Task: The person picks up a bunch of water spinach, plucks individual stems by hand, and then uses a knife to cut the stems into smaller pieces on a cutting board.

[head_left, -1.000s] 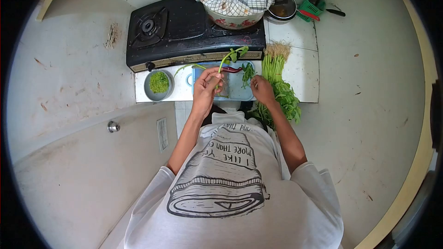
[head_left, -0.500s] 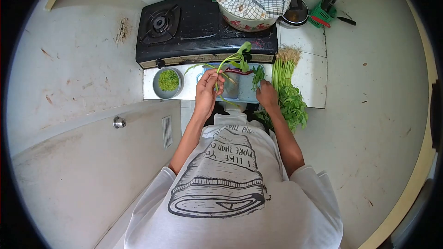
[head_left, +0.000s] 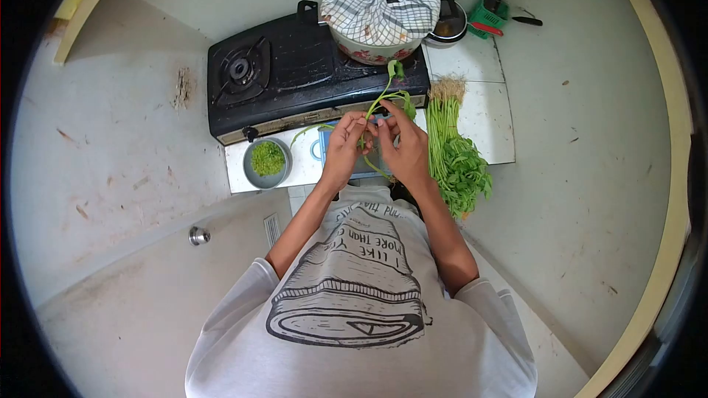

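Observation:
My left hand is closed on a leafy green stem, held up in front of the stove. Its leafy end points up toward the pot, and thin stalks trail left and down. My right hand meets it from the other side, thumb and index finger at the same stem near the left fingertips. Under both hands lies a blue tray or board, mostly covered by them. To the right rests a bundle of leafy greens, its pale roots toward the wall.
A grey bowl of small chopped green pieces stands on the left of the white counter. Behind is a black gas stove bearing a cloth-covered pot. A lidded pan and a green basket with knives are at the back right.
My right hand has left the greens at the tray's right side and come to the stem in my left hand. The whole view has shifted slightly.

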{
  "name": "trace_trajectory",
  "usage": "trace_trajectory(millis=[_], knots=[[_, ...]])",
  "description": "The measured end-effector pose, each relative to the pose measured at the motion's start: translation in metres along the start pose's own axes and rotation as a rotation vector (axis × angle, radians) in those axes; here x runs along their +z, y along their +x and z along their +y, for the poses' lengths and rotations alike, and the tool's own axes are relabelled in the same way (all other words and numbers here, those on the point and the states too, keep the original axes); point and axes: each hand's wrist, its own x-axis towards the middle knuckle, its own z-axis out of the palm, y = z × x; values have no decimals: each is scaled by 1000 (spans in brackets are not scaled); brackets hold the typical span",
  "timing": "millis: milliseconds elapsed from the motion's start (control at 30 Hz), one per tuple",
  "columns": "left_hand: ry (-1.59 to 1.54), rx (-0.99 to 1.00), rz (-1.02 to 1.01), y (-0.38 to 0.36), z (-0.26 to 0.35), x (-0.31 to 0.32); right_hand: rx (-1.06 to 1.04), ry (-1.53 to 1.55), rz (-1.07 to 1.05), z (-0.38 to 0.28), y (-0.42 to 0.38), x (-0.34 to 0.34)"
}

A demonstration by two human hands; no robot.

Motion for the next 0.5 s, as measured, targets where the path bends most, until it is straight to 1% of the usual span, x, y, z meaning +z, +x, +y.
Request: trace_trajectory(millis=[33,133,267,367,500], knots=[[18,-4,-19,2,3,0,5,-37,40,3,1,4],[55,6,-63,8,4,-4,-72,-95,100,5,3,11],[138,48,-113,13,9,-10,-2,-75,125,1,3,16],[227,75,-195,17,11,-18,27,-97,123,4,3,18],[221,80,-207,23,11,-26,23,-144,139,-3,3,21]])
